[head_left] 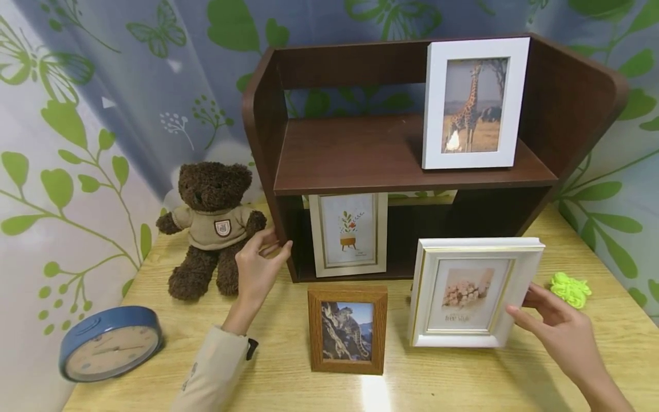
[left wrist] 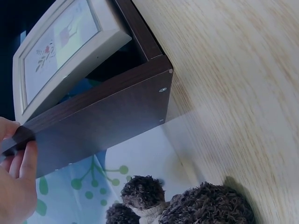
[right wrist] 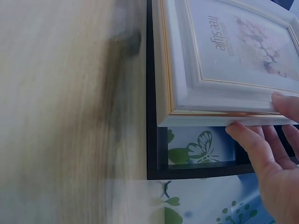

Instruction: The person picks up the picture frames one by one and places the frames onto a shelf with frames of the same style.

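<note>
My right hand (head_left: 563,329) grips the right edge of a white picture frame (head_left: 419,297) with gold trim and a flower print. In the right wrist view, the thumb is on its front and the fingers reach behind. The frame is in front of the lower right of a dark brown two-tier shelf (head_left: 350,154). At the shelf's left side panel (left wrist: 103,116), my left hand (head_left: 259,266) pinches the front edge, thumb on one side and fingers on the other. Just inside stands a cream picture frame (head_left: 317,240) with a potted-plant print, leaning back.
A white giraffe frame (head_left: 435,109) stands on the upper tier. In front sits a wooden snow leopard frame (head_left: 347,366). A brown teddy bear (head_left: 213,229) sits left of the shelf, near a blue clock (head_left: 110,343). Something bright yellow-green (head_left: 570,290) lies at right. Patterned curtains hang behind.
</note>
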The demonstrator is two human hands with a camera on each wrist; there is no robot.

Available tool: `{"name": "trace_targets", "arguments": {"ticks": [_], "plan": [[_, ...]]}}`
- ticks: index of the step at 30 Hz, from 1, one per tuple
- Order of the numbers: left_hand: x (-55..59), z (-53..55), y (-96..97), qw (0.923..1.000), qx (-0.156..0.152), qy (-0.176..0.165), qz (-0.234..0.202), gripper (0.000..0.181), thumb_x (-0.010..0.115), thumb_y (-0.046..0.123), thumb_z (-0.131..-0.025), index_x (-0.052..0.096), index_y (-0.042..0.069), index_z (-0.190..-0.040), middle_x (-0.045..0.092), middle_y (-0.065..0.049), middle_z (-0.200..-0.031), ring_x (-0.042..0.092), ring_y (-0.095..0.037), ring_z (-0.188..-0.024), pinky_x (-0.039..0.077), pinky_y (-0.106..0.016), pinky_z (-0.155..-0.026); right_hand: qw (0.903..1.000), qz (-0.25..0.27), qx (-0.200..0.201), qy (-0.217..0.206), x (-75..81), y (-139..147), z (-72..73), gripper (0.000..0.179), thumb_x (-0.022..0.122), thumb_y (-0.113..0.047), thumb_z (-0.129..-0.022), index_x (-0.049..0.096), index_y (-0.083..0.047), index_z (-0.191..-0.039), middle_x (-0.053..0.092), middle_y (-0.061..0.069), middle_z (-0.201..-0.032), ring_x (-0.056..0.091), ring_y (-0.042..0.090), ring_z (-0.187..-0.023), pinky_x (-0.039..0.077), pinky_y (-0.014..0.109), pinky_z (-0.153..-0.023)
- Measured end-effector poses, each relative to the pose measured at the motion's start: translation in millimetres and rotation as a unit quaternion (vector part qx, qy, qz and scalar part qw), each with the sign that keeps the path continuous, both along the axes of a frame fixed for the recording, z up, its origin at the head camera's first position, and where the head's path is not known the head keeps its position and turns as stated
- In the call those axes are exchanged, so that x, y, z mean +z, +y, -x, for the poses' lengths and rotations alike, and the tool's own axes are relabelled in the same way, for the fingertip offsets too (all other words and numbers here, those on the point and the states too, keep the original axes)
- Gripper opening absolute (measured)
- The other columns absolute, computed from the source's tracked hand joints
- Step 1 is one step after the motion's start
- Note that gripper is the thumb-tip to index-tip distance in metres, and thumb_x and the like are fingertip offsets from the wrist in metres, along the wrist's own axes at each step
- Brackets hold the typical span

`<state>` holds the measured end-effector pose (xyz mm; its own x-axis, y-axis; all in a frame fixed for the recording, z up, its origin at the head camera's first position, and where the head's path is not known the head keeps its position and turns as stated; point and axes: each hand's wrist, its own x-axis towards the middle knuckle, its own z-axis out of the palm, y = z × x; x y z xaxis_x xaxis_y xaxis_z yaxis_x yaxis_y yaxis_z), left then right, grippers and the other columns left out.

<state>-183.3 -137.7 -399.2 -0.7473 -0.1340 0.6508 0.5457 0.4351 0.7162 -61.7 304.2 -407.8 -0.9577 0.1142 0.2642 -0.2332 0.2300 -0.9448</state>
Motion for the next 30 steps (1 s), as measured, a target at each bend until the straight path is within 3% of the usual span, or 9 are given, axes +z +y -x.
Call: {"name": "trace_targets", "arguments": {"ticks": [4,12,14,20,24,30], "plan": [[0.4,0.6,0.2,1.0000,-0.002,-0.004,-0.001,0.034,0.076,-0.002,-0.077,0.066,-0.007,-0.109,0.068,-0.021,-0.095,0.069,-0.032,-0.083,0.059,-0.031,-0.074,0.9975,0.064,0.022,0.018,-6.2,2,11.5,0.048,0.063,0.018,-0.081,0.063,-0.008,-0.123,0.070,-0.007,-0.096,0.063,-0.001,-0.092,0.056,0.015,-0.069],[0.6,-0.2,0.2,0.9999,-0.005,-0.011,-0.007,0.034,0.075,-0.003,-0.077,0.066,-0.007,-0.110,0.068,-0.021,-0.095,0.069,-0.032,-0.084,0.059,-0.030,-0.075,0.9967,0.068,0.027,0.036,-38.4,23,44.7,0.051,0.065,0.015,-0.081,0.057,0.000,-0.129,0.070,-0.004,-0.102,0.064,0.003,-0.094,0.058,0.021,-0.068],[0.4,-0.4,0.3,0.9999,-0.006,-0.013,-0.007,0.034,0.075,-0.003,-0.077,0.066,-0.007,-0.110,0.068,-0.021,-0.095,0.069,-0.032,-0.084,0.059,-0.029,-0.076,0.9968,0.066,0.025,0.038,-35.9,21,48.5,0.051,0.065,0.015,-0.081,0.057,-0.001,-0.129,0.070,-0.005,-0.102,0.064,0.003,-0.094,0.058,0.021,-0.068],[0.6,-0.8,0.4,0.9998,-0.009,-0.014,-0.005,0.035,0.076,-0.003,-0.077,0.066,-0.007,-0.110,0.069,-0.020,-0.095,0.069,-0.030,-0.085,0.058,-0.024,-0.076,0.9973,0.063,0.005,0.036,-5.9,-1,50.5,0.048,0.065,0.011,-0.083,0.064,-0.017,-0.123,0.070,-0.011,-0.095,0.063,-0.002,-0.090,0.056,0.014,-0.067],[0.2,-0.5,-0.2,0.9999,-0.010,-0.009,-0.006,0.035,0.076,-0.003,-0.077,0.066,-0.007,-0.110,0.068,-0.021,-0.094,0.068,-0.031,-0.084,0.058,-0.026,-0.076,0.9967,0.075,0.002,0.033,1.4,-8,57.7,0.051,0.064,0.012,-0.084,0.063,-0.021,-0.122,0.069,-0.011,-0.091,0.062,-0.003,-0.089,0.055,0.014,-0.068],[0.2,-0.3,-0.6,0.9998,-0.014,-0.007,-0.007,0.034,0.075,-0.004,-0.078,0.065,-0.007,-0.110,0.068,-0.022,-0.093,0.068,-0.033,-0.084,0.059,-0.031,-0.076,0.9978,0.063,-0.014,0.014,2.5,-12,70.8,0.050,0.066,0.004,-0.086,0.055,-0.009,-0.133,0.067,-0.013,-0.092,0.061,-0.005,-0.089,0.055,0.013,-0.069]]}}
